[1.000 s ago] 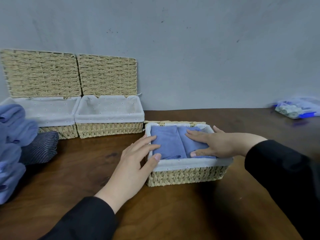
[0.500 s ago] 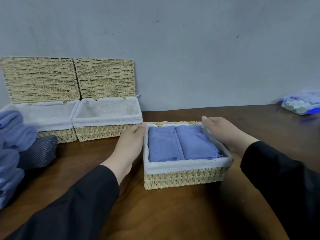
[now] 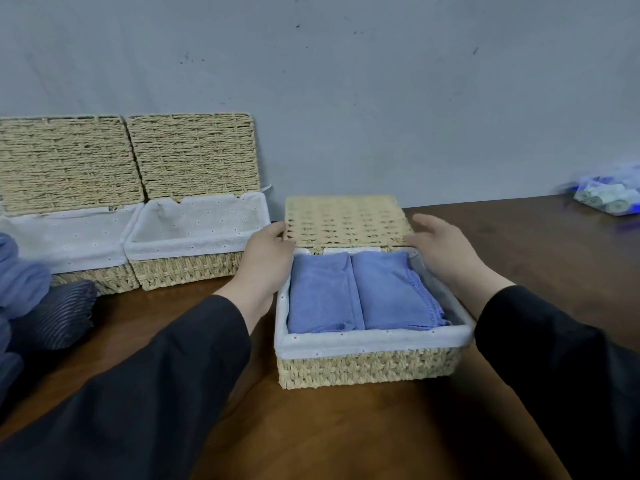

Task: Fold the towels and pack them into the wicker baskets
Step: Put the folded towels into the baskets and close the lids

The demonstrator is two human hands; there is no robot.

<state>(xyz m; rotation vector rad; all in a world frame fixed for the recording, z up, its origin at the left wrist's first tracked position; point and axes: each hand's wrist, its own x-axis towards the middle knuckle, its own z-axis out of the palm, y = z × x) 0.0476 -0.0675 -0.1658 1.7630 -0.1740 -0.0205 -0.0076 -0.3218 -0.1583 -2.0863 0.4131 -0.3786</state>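
The left hand is gripping the left edge of the woven lid, fingers curled over its corner, while the right hand is holding the lid's right edge with the thumb on top and the fingers behind. The lid is standing tilted at the rear of the front wicker basket, which is sitting near the middle of the table. Inside its white liner, two folded blue towels are lying side by side. Two open wicker baskets with raised lids are standing touching one another along the table's back edge, against the wall. A pile of blue and striped towels is lying at the left edge. A blurred plastic packet is resting near the back right corner.
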